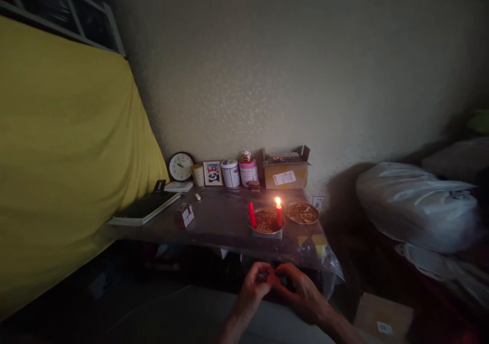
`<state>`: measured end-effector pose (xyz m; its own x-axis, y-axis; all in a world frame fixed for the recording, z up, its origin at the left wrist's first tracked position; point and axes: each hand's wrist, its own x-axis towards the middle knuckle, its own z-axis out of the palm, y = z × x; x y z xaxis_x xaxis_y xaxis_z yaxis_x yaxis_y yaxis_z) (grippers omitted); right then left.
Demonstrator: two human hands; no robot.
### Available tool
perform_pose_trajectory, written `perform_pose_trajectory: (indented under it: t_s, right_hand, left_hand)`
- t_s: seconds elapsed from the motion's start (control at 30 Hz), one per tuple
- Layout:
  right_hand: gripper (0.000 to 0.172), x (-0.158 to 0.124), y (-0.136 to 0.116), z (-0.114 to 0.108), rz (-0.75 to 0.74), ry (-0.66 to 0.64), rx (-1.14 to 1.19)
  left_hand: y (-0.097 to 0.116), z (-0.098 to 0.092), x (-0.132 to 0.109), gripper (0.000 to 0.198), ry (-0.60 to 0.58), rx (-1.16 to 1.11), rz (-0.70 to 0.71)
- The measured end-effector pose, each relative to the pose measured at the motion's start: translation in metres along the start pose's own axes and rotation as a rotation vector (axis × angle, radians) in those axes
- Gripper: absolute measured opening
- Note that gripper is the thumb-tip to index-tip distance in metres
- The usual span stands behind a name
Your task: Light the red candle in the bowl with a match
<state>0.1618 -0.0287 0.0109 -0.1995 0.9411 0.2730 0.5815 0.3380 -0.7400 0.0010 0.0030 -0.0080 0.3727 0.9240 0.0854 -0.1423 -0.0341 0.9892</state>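
My left hand (256, 284) and my right hand (299, 289) meet in front of the table's near edge. The fingers of both are curled and closed, with their tips together. Whatever lies between them is too small and dark to make out. Beyond them, a round dish (269, 230) filled with grains stands on the table. Two red candles are upright in it: an unlit one (251, 215) on the left and a burning one (279, 217) on the right. Behind it to the right is a second round dish (302, 213) with thin pale sticks on it.
A puzzle cube (185, 216) and a large book (147, 208) lie on the table's left. Along the wall stand a clock (181, 166), a panda picture (213, 173), two tubs (230, 174) and an open cardboard box (286, 175). White bags (416, 201) are heaped at right.
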Motion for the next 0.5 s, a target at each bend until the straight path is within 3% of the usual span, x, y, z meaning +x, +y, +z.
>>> perform_pose_trajectory:
  t_s: [0.27, 0.5]
  right_hand:
    - [0.025, 0.000, -0.001, -0.002, -0.013, -0.007, 0.015]
    - [0.022, 0.000, -0.001, -0.002, -0.029, 0.005, 0.016]
  left_hand:
    - [0.010, 0.003, -0.002, 0.025, 0.016, -0.053, -0.043]
    - [-0.006, -0.001, 0.001, 0.031, 0.035, -0.177, -0.075]
